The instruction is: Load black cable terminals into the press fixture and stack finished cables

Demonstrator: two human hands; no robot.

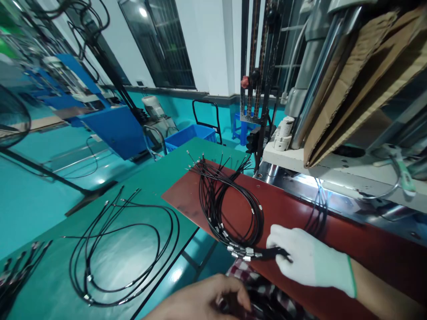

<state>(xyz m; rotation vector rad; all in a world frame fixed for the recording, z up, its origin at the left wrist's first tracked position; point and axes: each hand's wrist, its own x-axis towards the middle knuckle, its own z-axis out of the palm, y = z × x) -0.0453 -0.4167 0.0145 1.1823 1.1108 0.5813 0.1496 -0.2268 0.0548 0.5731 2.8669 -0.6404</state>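
A coiled bundle of black cables (256, 213) with silver metal crimps lies on the red-brown board (180, 195). My right hand (300, 253), in a white glove, has its fingers closed around the gathered end of this bundle. Bare and curled, my left hand (207, 295) is low at the bottom edge, over my lap. Dark shiny pieces show at its fingertips, but the grip is partly cut off and I cannot make out what it holds. Several looser black cables (160, 253) form rings on the green table (133, 226) to the left.
At the right stands a press machine (296, 155) with cardboard (353, 89) leaning on it; a few cables (316, 209) hang from its lit slot. More cable ends (23, 271) lie at far left. Beyond are a blue crate (191, 135) and a fan stand (83, 193).
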